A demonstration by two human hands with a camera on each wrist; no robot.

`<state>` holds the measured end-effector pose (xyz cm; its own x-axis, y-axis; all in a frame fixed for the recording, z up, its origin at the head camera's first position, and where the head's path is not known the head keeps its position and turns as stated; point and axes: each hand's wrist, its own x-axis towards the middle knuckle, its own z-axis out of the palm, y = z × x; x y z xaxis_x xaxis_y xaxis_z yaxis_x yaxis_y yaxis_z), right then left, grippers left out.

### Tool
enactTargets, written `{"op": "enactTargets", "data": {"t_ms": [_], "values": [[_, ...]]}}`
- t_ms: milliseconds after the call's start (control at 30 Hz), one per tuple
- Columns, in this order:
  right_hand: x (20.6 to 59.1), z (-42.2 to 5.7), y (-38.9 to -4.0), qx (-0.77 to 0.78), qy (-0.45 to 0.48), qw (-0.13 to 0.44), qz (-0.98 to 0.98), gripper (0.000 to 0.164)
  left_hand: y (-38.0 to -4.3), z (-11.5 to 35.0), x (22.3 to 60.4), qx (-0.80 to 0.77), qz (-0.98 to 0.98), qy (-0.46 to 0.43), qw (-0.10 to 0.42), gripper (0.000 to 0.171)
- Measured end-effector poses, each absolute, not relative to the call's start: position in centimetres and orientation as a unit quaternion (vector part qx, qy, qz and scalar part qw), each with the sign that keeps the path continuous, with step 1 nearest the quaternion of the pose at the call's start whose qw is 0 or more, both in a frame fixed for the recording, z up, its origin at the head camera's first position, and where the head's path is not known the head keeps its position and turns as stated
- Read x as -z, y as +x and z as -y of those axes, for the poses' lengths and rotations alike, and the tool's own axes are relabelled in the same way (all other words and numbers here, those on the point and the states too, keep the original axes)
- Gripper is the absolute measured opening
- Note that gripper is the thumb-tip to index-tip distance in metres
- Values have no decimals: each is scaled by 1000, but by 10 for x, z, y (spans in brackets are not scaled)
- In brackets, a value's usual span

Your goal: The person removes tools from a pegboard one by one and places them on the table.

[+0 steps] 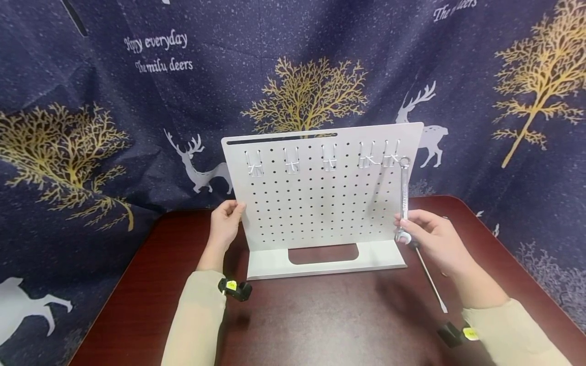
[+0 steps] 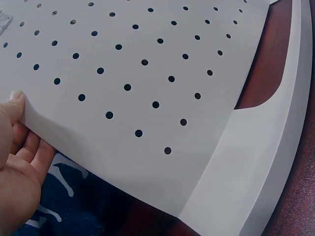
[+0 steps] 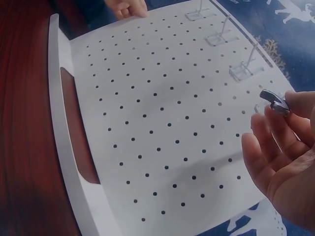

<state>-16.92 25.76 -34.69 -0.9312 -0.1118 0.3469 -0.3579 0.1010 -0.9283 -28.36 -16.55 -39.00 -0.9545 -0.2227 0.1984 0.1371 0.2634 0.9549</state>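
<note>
A white pegboard (image 1: 320, 203) stands on the table, leaning slightly back on its flat foot. My left hand (image 1: 225, 223) pinches its left edge between thumb and fingers, as the left wrist view also shows. In my right hand (image 1: 435, 236) is a silver combination wrench (image 1: 405, 188), gripped near its open end with the ring end up. That ring end overlaps the board's upper right, near the rightmost hook (image 1: 391, 158); whether they touch I cannot tell. A screwdriver (image 1: 430, 279) shows below the right hand, its handle mostly hidden.
Several clear hooks, among them one at the left (image 1: 255, 165) and one in the middle (image 1: 329, 158), line the board's top. The dark red table (image 1: 311, 320) extends in front. A blue cloth (image 1: 220, 86) with trees and deer hangs behind.
</note>
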Motion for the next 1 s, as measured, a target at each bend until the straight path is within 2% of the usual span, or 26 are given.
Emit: {"op": "enactTargets", "data": {"t_ms": [300, 767, 1000], "values": [[353, -274, -165, -672, 160, 91, 717, 19, -285, 167, 392, 603, 783, 26, 151, 27], [373, -321, -161, -562, 37, 89, 822, 16, -285, 167, 393, 606, 780, 21, 156, 27], [393, -349, -167, -635, 59, 107, 763, 18, -286, 167, 393, 605, 781, 22, 154, 28]]}}
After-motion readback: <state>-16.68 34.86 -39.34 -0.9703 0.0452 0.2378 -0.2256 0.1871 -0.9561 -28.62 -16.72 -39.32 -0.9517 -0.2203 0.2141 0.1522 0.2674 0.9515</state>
